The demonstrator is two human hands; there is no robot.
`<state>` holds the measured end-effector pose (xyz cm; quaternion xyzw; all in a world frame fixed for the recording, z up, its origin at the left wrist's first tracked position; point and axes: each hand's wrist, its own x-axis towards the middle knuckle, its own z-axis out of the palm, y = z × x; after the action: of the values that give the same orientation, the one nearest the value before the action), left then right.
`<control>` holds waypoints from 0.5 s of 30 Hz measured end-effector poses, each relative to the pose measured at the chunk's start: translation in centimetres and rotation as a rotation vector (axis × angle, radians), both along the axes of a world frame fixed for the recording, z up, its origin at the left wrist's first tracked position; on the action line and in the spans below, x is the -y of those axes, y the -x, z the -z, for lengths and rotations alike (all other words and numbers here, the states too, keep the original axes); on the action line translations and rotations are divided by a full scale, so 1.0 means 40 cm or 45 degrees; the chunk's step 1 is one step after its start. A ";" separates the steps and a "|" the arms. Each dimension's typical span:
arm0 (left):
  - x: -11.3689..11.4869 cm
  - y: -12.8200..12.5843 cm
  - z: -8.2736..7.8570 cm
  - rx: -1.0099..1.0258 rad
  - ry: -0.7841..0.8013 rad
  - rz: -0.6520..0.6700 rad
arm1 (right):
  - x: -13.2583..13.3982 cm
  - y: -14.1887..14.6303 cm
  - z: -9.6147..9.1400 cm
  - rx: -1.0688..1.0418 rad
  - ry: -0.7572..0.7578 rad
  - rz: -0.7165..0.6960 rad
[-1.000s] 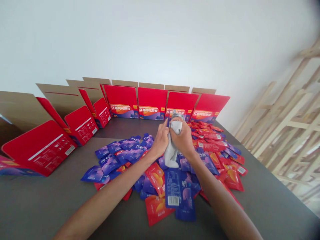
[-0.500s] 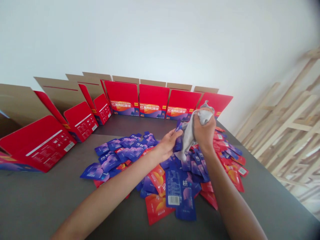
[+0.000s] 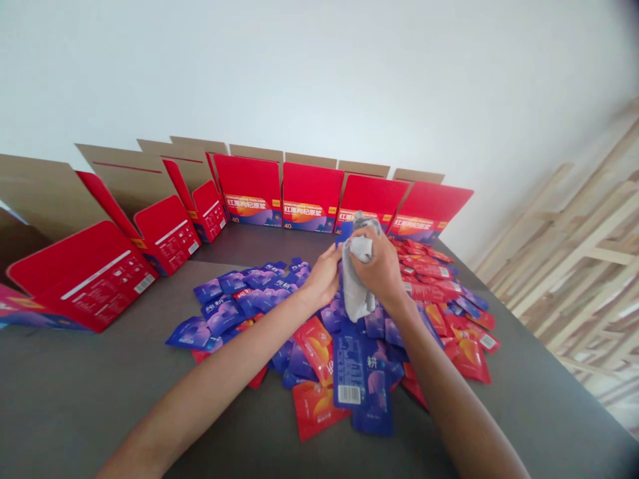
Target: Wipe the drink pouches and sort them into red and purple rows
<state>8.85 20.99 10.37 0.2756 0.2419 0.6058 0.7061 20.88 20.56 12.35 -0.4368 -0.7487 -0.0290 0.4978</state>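
Blue pouch [image 3: 346,230] is up between the two hands over the middle of the pile; only a strip shows past the cloth. Left hand [image 3: 324,274] is closed on its near-left side, right hand [image 3: 375,261] is clenched round a bunched grey cloth [image 3: 356,293] pressed against it. Pouch should be light, floppy, film slick; best taken by a flat edge, since squeezing the middle would likely make it bulge. Cloth looks soft, limp, its lower end hanging free. Under and around: overlapping blue pouches [image 3: 219,318] and red pouches [image 3: 319,409] on the dark surface [image 3: 100,399]. Red cartons [image 3: 310,183], lids up, line the back and left. Hidden: most of the pouch, left fingertips. Leftmost carton cut off by frame; wooden frames [image 3: 574,266] at right blurred; small print unreadable.
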 end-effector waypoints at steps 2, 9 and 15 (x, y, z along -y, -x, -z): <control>0.000 0.003 -0.009 0.010 -0.032 0.000 | 0.001 0.013 0.014 0.063 0.050 0.030; -0.048 0.070 -0.030 -0.019 -0.076 -0.017 | 0.006 0.032 0.033 0.276 0.193 -0.043; -0.021 0.054 0.015 -0.204 0.032 0.290 | -0.023 -0.015 0.031 0.102 0.107 0.175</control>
<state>6.68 21.84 9.76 0.3399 0.2721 0.4950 0.7520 21.48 21.50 11.10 -0.5061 -0.7368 -0.0490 0.4455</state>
